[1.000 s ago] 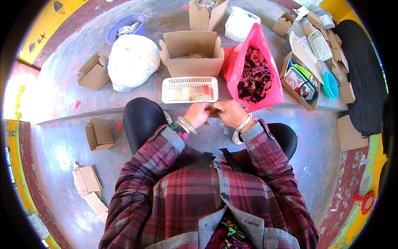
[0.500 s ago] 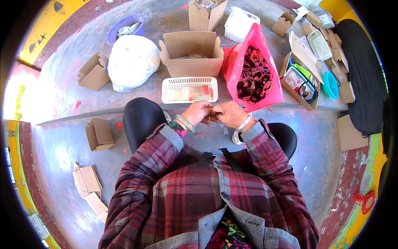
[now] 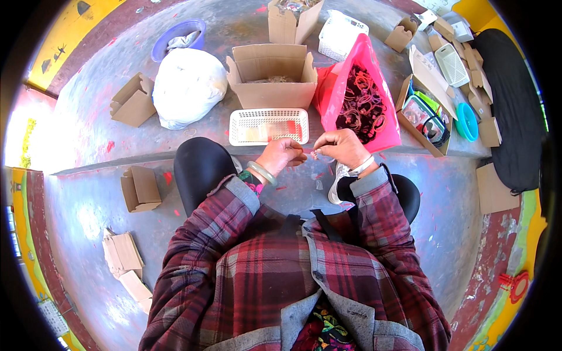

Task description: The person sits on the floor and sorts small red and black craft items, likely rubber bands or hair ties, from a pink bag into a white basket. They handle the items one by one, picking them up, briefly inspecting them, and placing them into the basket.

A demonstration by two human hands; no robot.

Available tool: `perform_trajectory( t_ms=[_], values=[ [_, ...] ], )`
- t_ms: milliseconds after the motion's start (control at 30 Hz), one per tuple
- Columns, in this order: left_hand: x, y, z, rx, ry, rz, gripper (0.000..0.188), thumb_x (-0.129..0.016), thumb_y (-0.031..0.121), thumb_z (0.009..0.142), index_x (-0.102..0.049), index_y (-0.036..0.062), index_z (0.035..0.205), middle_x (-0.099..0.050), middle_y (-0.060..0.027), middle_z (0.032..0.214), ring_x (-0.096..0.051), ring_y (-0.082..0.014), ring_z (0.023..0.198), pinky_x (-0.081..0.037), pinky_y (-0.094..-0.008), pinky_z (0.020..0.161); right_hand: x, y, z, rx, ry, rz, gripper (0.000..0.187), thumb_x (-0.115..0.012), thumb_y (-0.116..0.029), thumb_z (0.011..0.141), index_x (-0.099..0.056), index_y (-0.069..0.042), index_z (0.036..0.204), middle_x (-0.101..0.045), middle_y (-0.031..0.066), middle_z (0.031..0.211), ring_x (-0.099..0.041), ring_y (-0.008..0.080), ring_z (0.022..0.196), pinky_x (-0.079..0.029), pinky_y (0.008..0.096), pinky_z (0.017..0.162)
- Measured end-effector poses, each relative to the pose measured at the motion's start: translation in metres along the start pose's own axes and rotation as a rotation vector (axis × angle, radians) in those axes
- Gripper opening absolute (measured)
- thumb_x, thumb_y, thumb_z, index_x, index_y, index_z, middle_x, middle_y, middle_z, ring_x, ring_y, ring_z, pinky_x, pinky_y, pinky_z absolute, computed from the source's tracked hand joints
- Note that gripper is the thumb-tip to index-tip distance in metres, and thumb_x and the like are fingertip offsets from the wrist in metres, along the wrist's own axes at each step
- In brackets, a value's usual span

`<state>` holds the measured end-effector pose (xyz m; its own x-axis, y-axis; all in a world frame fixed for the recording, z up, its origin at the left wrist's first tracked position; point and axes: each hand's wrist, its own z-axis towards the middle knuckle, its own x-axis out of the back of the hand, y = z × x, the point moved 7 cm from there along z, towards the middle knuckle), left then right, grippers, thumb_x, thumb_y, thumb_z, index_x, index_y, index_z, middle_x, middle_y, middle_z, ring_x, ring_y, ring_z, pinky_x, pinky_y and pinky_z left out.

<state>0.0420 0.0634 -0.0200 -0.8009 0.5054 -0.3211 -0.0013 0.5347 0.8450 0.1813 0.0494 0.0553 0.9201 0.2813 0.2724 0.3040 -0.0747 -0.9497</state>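
Red-and-grey plaid sleeves (image 3: 202, 231) on both forearms, reaching up to a right hand (image 3: 346, 148) and a left hand (image 3: 280, 157) near each other but slightly apart, close to the front edge of a raised grey platform (image 3: 252, 65). Pinched at the fingertips of the right hand, a small pinkish item (image 3: 315, 155), too tiny to identify, in the gap just beside the left hand. Fingers bent inward on the left hand; impossible to tell whether gripping anything. Around the left wrist, a pale bangle (image 3: 263, 174); around the right, a silvery one (image 3: 361, 167).

Just beyond the hands, a white perforated basket (image 3: 236, 128) with pale and red contents lying flat inside. Directly behind, an open cardboard box (image 3: 274, 95). To the right, a bright pink bag (image 3: 387, 130), gaping wide over a mass of dark and pink loops (image 3: 360, 102). To the left, a bulging white bag (image 3: 188, 88) in front of a purple basin (image 3: 201, 40). Farther right, a turquoise bowl (image 3: 466, 121) beside a crowded open carton (image 3: 437, 147).
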Motion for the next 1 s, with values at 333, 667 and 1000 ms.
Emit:
perform_trajectory(
  t_ms=[333, 667, 1000],
  values=[
    [0.006, 0.011, 0.0, -0.144, 0.055, 0.282, 0.014, -0.062, 0.007, 0.073, -0.062, 0.0014, 0.085, -0.063, -0.0027, 0.077, -0.054, -0.0067, 0.066, -0.042, -0.018, 0.055, -0.006, 0.001, 0.001, 0.039, 0.076, 0.152, 0.014, -0.058, 0.002, 0.076, -0.064, 0.003, 0.089, -0.064, 0.0057, 0.076, -0.059, 0.0096, 0.07, -0.048, 0.0234, 0.064],
    [-0.005, 0.014, -0.009, -0.061, 0.003, 0.223, 0.02, -0.066, 0.012, 0.07, -0.063, 0.0023, 0.087, -0.064, -0.0032, 0.076, -0.057, -0.009, 0.068, -0.041, -0.0207, 0.061, -0.027, -0.021, -0.005, 0.458, 0.155, -0.538, 0.009, -0.058, -0.009, 0.068, -0.063, -0.006, 0.075, -0.06, 0.0126, 0.071, -0.058, 0.0295, 0.07, -0.046, 0.0378, 0.064],
    [0.001, -0.011, 0.002, 0.073, -0.048, -0.222, 0.016, -0.058, 0.002, 0.076, -0.061, 0.0003, 0.091, -0.064, -0.0079, 0.088, -0.062, -0.0164, 0.082, -0.048, -0.0271, 0.078, -0.028, -0.009, 0.001, 0.418, 0.129, -0.403, 0.01, -0.06, -0.002, 0.068, -0.063, -0.001, 0.077, -0.061, 0.0121, 0.07, -0.059, 0.0245, 0.065, -0.047, 0.0317, 0.06]
  ],
)
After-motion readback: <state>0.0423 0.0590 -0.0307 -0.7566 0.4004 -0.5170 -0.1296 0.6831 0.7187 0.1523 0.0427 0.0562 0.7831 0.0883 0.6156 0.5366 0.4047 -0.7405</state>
